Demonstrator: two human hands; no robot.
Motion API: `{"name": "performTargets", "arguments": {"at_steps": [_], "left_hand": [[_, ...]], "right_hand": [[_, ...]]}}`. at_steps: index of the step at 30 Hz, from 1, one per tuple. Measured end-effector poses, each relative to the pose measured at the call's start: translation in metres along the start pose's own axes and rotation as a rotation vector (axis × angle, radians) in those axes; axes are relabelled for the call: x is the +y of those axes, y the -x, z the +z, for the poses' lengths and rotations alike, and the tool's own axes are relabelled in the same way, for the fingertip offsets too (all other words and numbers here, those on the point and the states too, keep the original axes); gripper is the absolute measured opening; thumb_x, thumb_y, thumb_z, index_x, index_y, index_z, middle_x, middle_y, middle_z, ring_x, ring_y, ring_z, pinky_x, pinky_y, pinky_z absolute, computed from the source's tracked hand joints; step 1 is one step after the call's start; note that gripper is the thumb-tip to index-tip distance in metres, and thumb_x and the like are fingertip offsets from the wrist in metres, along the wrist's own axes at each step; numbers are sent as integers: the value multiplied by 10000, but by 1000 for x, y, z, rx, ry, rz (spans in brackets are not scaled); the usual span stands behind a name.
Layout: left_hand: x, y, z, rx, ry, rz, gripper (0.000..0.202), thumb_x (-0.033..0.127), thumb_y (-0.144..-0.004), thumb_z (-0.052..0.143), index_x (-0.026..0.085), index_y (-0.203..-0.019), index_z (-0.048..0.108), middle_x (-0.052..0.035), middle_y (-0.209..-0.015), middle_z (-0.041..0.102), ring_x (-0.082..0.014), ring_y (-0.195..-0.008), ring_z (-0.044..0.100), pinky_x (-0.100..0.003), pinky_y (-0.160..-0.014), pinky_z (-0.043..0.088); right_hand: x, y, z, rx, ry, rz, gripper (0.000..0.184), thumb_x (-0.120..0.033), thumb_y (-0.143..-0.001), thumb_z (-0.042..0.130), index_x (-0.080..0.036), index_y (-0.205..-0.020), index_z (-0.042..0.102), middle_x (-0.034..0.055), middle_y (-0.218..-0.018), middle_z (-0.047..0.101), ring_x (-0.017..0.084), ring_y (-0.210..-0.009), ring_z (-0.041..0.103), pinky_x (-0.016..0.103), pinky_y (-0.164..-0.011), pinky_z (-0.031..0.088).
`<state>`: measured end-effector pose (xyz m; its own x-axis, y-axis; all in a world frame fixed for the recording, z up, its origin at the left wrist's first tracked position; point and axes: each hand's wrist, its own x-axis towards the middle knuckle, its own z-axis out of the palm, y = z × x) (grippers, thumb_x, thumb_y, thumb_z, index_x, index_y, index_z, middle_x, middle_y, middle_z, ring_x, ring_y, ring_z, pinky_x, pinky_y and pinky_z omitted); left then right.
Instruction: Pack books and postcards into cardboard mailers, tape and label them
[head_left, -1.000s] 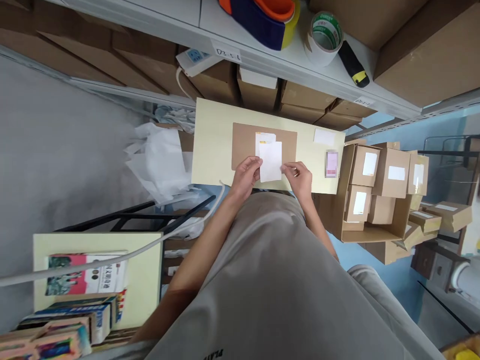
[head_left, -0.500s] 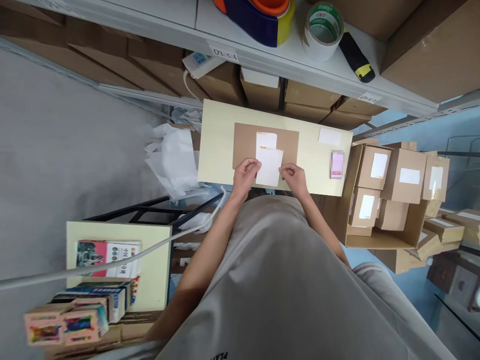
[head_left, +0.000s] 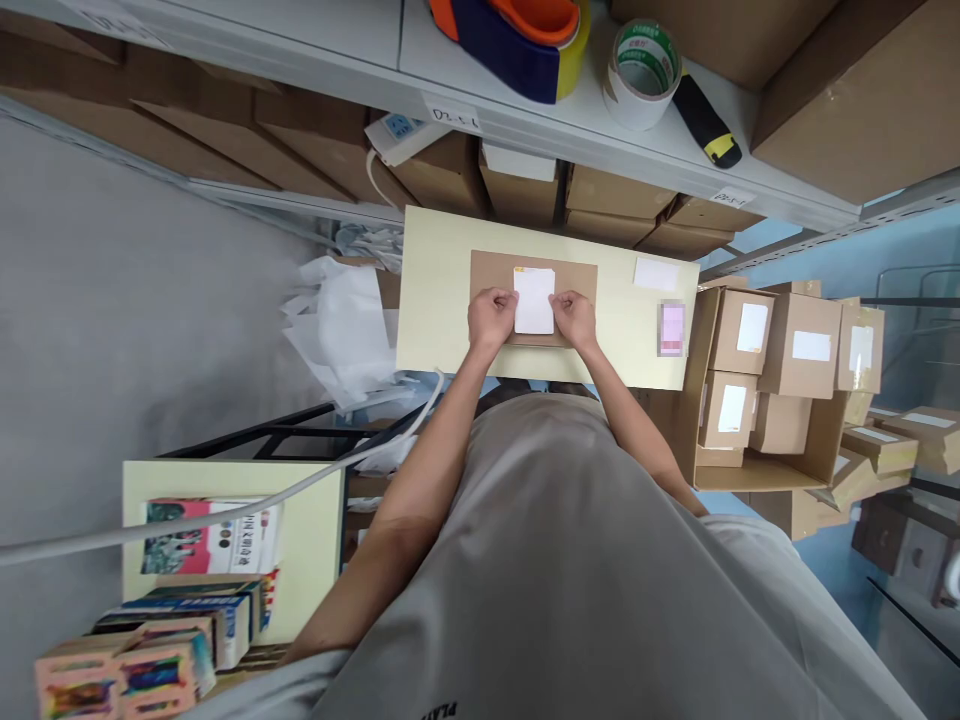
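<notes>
A flat brown cardboard parcel point(head_left: 493, 275) lies on a small pale yellow table point(head_left: 435, 300). A white label sheet point(head_left: 534, 300) rests on top of the parcel, over another slip with a yellow edge. My left hand point(head_left: 490, 317) pinches the sheet's left edge with fingers curled. On the sheet's right edge sits my right hand point(head_left: 575, 315), closed on it in the same way. Both hands lie on the parcel.
A white slip point(head_left: 655, 274) and a pink phone point(head_left: 673, 329) lie on the table's right part. An open carton of small labelled boxes point(head_left: 772, 375) stands to the right. White bags point(head_left: 341, 320) lie left. The shelf above holds a tape roll point(head_left: 645, 62) and a knife point(head_left: 703, 120).
Both hands have carried the white sheet away from me, up onto the middle of the parcel, so it now covers the slip that showed above it before.
</notes>
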<state>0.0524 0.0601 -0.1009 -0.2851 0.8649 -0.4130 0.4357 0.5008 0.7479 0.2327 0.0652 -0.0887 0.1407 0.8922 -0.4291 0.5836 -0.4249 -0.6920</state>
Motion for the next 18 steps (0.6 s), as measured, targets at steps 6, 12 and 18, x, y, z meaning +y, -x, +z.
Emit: {"name": "performTargets", "arguments": {"at_steps": [6,12,18], "left_hand": [[-1,-2,3,-1,-98,7,183,323,-998,679,207,-881,757,-118,-1105,837,-288,-1070,753,-376,-1021,542],[-1,-5,4,-17,-96,-8,198,331,-1012,668,209,-900,777,-124,-1098,845,-312,-1079,762,-397,-1007,552],[0,-6,7,7,-111,-24,204,338,-1020,662,216,-907,780,-124,-1080,848,-309,-1053,761,-387,-987,551]], "right_hand": [[0,1,2,-19,51,0,244,-349,-1065,655,-214,-870,712,37,-920,803,214,-878,734,304,-852,545],[-4,2,5,31,83,21,282,-367,-1094,640,-212,-874,722,43,-903,799,221,-860,729,316,-846,545],[-7,0,9,52,133,43,297,-355,-1116,610,-215,-888,740,61,-923,810,246,-885,749,339,-885,557]]}}
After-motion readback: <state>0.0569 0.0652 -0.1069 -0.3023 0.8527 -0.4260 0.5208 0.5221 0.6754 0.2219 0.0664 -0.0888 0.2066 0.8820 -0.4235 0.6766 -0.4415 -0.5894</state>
